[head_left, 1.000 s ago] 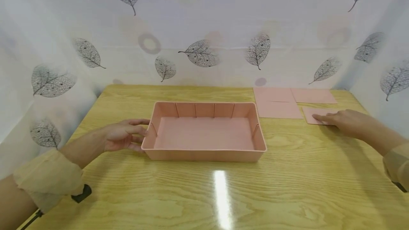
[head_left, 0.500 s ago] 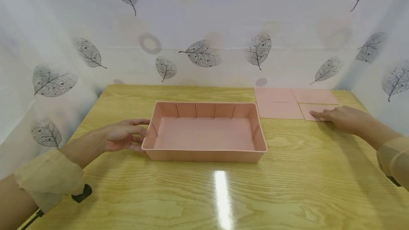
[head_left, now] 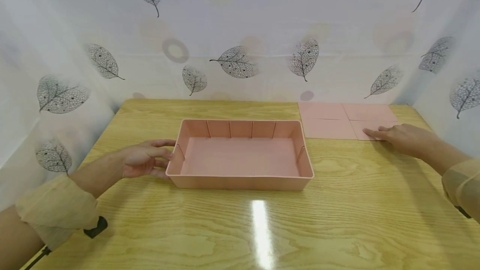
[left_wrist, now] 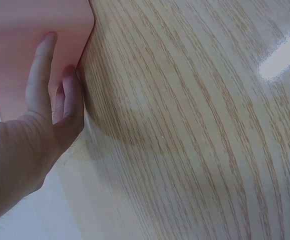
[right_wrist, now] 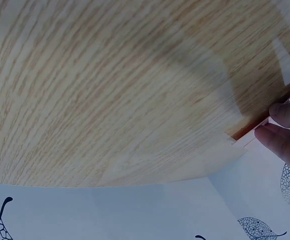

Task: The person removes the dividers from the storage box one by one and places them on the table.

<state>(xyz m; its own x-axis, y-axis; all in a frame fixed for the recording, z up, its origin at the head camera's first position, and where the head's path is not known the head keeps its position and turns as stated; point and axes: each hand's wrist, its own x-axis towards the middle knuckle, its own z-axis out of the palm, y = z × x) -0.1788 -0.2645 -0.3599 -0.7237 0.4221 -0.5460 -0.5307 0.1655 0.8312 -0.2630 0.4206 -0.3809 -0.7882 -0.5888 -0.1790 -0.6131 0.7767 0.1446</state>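
A pink rectangular open-topped box (head_left: 240,182) stands on the table, with thin grooves along its inner walls. My left hand (head_left: 146,159) touches its left end with extended fingers; the left wrist view has the fingertips against the outer pink wall (left_wrist: 15,65). Several flat pink panels lie edge to edge at the back right. My right hand (head_left: 408,140) rests on the front right panel (head_left: 361,127), partly covering it. From the right wrist view, the thumb and fingertips (right_wrist: 276,137) meet the thin panel edge (right_wrist: 250,134).
The panels farther left (head_left: 328,129) and at the back right (head_left: 371,112) sit close to the curtain (head_left: 240,20). A wood-grain table (head_left: 210,228) carries everything, and a bright light reflection (head_left: 261,232) shows near its front.
My right hand has slid the front right panel slightly away and left, up against its neighbours, closing the gap between them. The left hand and the box stay in place.
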